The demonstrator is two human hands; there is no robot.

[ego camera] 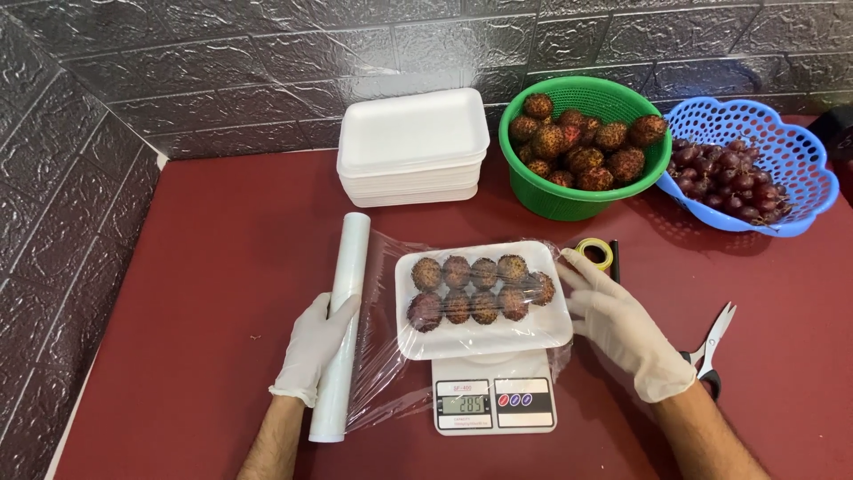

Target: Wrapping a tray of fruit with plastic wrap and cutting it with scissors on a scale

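A white foam tray [484,335] with several spiky brown-red fruits [480,288] sits on a small white digital scale [494,402]. Clear cling film [382,356] is stretched over the tray from a roll [342,311] lying to its left. My left hand [313,347], in a white glove, grips the roll. My right hand [617,324], also gloved, lies flat against the tray's right edge, pressing the film down.
A stack of white foam trays [411,147] stands at the back. A green basket [582,142] holds more spiky fruits; a blue basket [755,169] holds dark grapes. A yellow tape roll [593,252] and scissors [713,342] lie at the right on the red table [204,293].
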